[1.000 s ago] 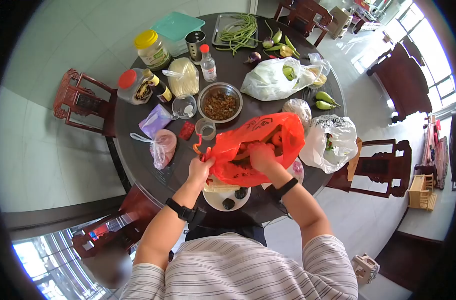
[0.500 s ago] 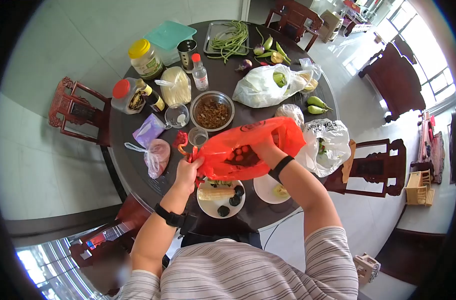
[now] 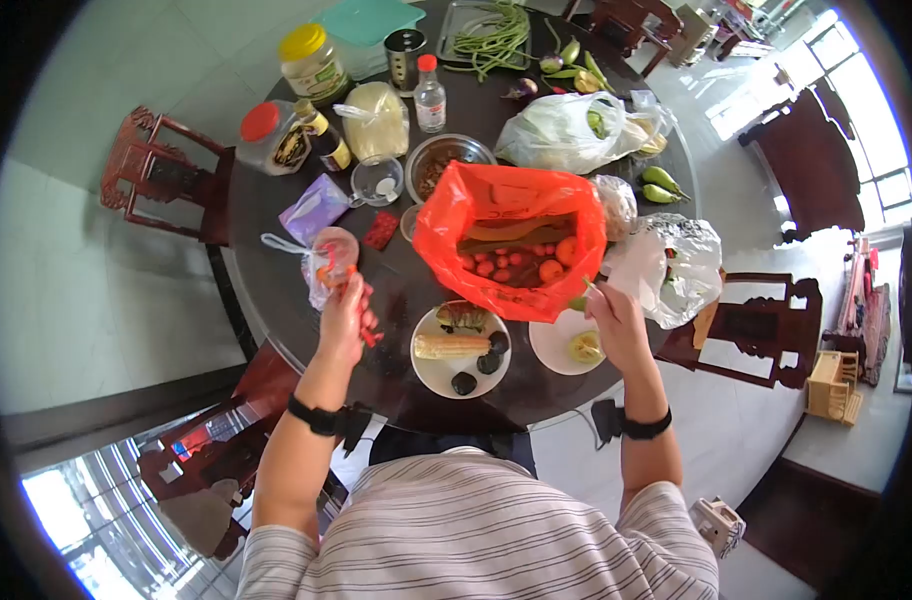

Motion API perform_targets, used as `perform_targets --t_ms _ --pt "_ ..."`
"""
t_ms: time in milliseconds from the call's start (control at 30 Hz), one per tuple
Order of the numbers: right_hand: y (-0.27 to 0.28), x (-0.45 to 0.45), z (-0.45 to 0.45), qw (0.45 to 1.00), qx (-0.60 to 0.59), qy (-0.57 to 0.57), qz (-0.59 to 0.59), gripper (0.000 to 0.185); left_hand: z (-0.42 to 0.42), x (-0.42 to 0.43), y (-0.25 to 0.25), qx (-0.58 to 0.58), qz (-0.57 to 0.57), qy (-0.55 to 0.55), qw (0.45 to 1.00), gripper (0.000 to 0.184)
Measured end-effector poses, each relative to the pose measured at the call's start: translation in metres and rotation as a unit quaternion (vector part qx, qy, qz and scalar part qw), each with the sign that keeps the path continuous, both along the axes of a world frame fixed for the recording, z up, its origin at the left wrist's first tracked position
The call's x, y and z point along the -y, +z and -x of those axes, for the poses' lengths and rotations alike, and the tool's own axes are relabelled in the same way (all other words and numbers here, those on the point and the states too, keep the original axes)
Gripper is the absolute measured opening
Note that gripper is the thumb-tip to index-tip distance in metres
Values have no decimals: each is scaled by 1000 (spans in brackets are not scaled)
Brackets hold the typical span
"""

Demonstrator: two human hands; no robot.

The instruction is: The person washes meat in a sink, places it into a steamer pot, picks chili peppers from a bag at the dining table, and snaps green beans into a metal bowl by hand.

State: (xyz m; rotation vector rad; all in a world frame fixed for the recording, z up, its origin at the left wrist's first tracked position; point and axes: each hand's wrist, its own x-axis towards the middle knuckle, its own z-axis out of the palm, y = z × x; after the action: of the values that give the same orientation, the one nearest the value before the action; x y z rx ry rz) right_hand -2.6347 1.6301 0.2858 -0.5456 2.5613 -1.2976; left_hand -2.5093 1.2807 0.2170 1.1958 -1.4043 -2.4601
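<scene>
My left hand (image 3: 344,325) is closed around several slim red chili peppers (image 3: 366,327). It is in front of a knotted clear bag of pinkish meat (image 3: 336,250). A wide-mouthed red plastic bag (image 3: 441,235) stands in the middle, showing small red tomatoes and larger orange-red ones inside. At the bag's right front edge, my right hand (image 3: 621,328) is pinched on a small green thing (image 3: 579,302), mostly hidden by the fingers. Below the bag is a white plate (image 3: 441,385) with a corn cob (image 3: 451,346) and dark round pieces. Another white plate (image 3: 546,350) carries a yellowish piece.
A metal bowl of brown food (image 3: 438,165) is partly behind the red bag. Bottles, jars and a glass mug (image 3: 378,182) stand at the left. White bags (image 3: 566,130), eggplants and a tray of long beans (image 3: 491,40) are at the back and right. Chairs surround the round table.
My right hand has come out of the red bag to its front right edge. My left hand has let go of the bag and moved left. The bag now stands wide open.
</scene>
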Motion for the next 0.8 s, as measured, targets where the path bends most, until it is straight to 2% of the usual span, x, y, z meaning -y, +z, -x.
perform_targets --t_ms 33,100,233,300,333,433,467,567,700,767,800 --pt "1 -15 -10 1000 -4 -10 -5 25 -10 2 4 4 0 -27 1000 22" --pt "6 -44 -27 978 131 -151 53 26 -28 -1 10 25 39 -95 994 21" --pt "-3 -97 -45 953 128 -264 72 23 -48 -15 27 50 17 -142 988 15" --pt "-12 -121 -51 918 133 -317 198 18 -49 -20 30 51 7 -159 986 16" --pt "-16 -135 -51 910 147 -323 213 11 -48 -21 28 41 9 -179 983 16" --pt "-23 -156 -57 871 106 -380 292 13 -37 -30 33 -15 -5 -193 981 18" --pt "-26 -164 -59 863 124 -393 293 19 -33 -34 40 -23 -13 -199 980 19" --pt "-28 -178 -64 845 168 -393 321 14 -25 -44 59 -33 -24 -209 977 20" --pt "-33 -191 -60 853 149 -393 310 9 -19 -61 83 -50 -19 -223 973 19" --pt "-43 -203 -50 892 33 -398 209 12 -16 -64 86 -51 -28 -224 973 19" --pt "-42 -206 -43 907 -21 -404 115 10 -16 -66 84 -55 -36 -227 972 19"
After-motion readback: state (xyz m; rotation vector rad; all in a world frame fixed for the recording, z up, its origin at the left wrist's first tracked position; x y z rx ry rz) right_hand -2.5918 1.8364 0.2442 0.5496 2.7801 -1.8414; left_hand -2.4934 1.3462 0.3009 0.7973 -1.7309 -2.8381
